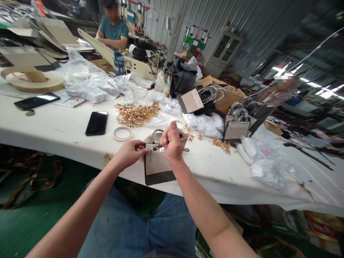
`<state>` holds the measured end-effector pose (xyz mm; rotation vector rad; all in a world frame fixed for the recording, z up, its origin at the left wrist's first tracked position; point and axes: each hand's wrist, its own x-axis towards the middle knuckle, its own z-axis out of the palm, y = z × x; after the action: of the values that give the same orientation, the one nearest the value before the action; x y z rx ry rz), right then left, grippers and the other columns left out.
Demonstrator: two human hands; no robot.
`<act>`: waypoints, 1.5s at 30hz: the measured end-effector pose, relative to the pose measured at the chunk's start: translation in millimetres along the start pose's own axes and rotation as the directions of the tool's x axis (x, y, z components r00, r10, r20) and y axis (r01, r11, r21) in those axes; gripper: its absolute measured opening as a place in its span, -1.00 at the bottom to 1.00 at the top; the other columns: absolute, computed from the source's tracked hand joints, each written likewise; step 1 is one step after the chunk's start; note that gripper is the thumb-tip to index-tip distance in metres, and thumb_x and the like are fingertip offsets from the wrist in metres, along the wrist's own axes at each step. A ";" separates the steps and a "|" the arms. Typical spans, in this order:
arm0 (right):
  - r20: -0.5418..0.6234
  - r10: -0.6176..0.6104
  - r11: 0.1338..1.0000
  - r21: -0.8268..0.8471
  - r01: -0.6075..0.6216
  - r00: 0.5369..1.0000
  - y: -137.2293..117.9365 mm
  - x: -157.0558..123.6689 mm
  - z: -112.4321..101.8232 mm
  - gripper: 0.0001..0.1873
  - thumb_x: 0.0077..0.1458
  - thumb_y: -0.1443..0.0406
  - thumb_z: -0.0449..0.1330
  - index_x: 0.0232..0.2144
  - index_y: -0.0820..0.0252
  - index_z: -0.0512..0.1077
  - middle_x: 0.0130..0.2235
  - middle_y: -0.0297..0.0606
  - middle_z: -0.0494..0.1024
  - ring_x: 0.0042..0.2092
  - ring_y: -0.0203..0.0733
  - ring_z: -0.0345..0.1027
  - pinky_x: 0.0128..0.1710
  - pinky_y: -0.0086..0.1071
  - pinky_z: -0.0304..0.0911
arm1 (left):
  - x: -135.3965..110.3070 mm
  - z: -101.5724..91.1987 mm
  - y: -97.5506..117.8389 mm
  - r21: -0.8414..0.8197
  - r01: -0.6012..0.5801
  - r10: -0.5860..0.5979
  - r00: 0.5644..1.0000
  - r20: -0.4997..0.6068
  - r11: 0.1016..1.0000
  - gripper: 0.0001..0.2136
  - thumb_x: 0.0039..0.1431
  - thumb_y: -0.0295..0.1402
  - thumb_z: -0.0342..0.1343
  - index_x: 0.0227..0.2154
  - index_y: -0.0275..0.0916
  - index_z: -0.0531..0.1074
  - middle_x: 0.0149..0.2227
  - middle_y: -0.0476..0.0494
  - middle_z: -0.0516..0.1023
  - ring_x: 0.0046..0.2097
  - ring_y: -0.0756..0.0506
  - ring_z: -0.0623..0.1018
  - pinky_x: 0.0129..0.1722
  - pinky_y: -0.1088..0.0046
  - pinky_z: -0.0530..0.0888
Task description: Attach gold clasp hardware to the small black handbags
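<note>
My left hand (130, 152) pinches the top edge of a small bag (157, 166) with a grey-brown card face and dark rim, held over the table's front edge. My right hand (173, 141) is closed in a fist around a thin tool whose tip meets the small metal fitting (151, 149) at the bag's top. The bag's wrapped handle (156, 134) loops up behind my hands. A tape ring (122, 133) lies just left of them, and a heap of gold metal parts (137, 114) sits beyond.
A black phone (97, 123) and another phone (37, 101) lie on the white table (53, 129). Finished bags (236, 125), plastic wrappers (88, 84), a machine (137, 64) and card stacks crowd the back. One person sits at the far end, another at the right.
</note>
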<state>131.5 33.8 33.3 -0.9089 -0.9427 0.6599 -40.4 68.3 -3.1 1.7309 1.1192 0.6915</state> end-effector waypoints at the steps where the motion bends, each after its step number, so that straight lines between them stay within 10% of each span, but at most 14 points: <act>1: 0.000 0.002 1.000 -0.001 -0.002 1.000 3.4 -0.1 1.9 -0.20 0.41 -0.23 0.26 -0.64 0.04 0.07 -0.65 -0.39 0.22 -0.64 -0.34 0.03 -0.63 -0.27 -0.08 | 0.6 2.7 -2.3 0.000 0.002 -0.002 1.000 0.003 1.000 -0.63 0.04 0.01 0.34 -0.35 -0.24 0.69 -0.43 -0.09 0.58 -0.34 -0.14 0.47 -0.33 0.36 0.31; 27: -0.054 0.034 0.999 -0.039 -0.036 0.998 25.5 -3.8 16.8 -0.23 0.39 -0.23 0.30 -0.62 0.04 0.11 -0.63 -0.48 0.11 -0.64 -0.35 0.02 -0.64 -0.31 -0.06 | 14.0 12.3 -13.6 -0.146 0.098 -0.090 0.994 0.061 0.984 -0.67 0.01 -0.08 0.34 -0.42 -0.30 0.69 -0.56 0.01 0.38 -0.45 -0.02 0.25 -0.47 0.40 0.08; 37: 0.079 0.247 0.967 0.048 -0.251 0.966 1.7 17.1 0.4 -0.19 0.33 -0.29 0.29 -0.60 0.02 0.01 -0.63 -0.51 0.02 -0.65 -0.39 -0.17 -0.69 -0.32 -0.18 | 13.9 20.6 -16.0 -0.197 0.153 -0.153 0.988 0.012 0.968 -0.63 -0.11 -0.12 0.36 -0.33 -0.33 0.75 -0.54 0.00 0.41 -0.45 -0.03 0.29 -0.45 0.40 0.12; 45: 0.031 0.543 0.840 0.006 -0.543 0.839 36.8 48.5 27.0 -0.19 0.22 -0.29 0.41 -0.53 0.02 0.02 -0.65 -0.60 0.04 -0.65 -0.44 -0.17 -0.73 -0.42 -0.23 | 12.6 21.9 -15.4 -0.211 0.138 -0.140 0.990 0.007 0.968 -0.72 -0.10 -0.17 0.31 -0.43 -0.30 0.69 -0.57 0.01 0.38 -0.49 0.00 0.25 -0.49 0.40 0.05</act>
<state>125.9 99.9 27.7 -1.1703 -0.6961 1.1663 -22.9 73.3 -26.5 1.4572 1.1184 0.7035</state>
